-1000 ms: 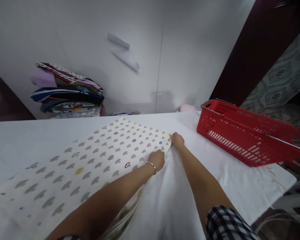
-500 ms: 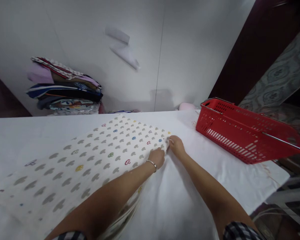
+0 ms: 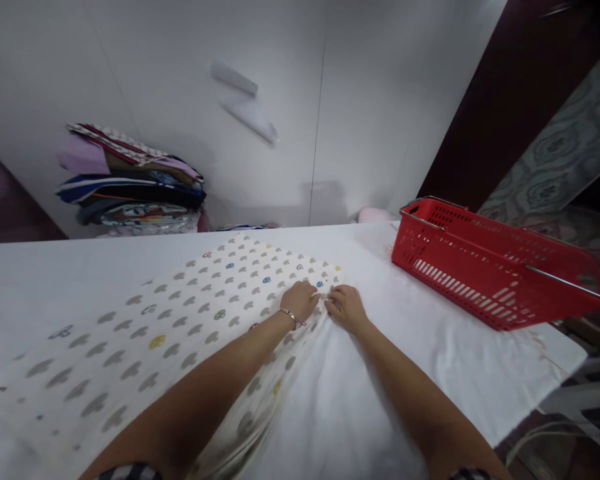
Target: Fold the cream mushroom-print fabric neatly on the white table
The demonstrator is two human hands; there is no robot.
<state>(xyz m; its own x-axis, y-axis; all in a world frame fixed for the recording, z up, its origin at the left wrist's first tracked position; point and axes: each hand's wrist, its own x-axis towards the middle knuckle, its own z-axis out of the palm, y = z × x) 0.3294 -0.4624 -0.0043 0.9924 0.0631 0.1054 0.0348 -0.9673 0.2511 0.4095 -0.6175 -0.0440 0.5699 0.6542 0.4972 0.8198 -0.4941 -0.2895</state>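
A cream cloth (image 3: 180, 313) printed with grey shapes and a few coloured ones lies spread across the white-covered table (image 3: 420, 387). Its near edge hangs in folds toward me. My left hand (image 3: 300, 303), with a bracelet at the wrist, rests on the cloth near its right end, fingers closed on the edge. Close beside it, my right hand (image 3: 347, 308) has its fingers bent and pinched at the cloth's right edge. The fabric between the two hands is bunched a little; the fingertips are partly hidden.
A red plastic basket (image 3: 480, 267) with metal handles stands at the table's right side. Folded clothes (image 3: 135, 183) are stacked against the wall at the back left. A pink item (image 3: 374, 215) lies at the table's back edge.
My left hand has shifted left and slightly away from me along the cloth. My right hand has come down a little from the corner, and the near edge is more gathered.
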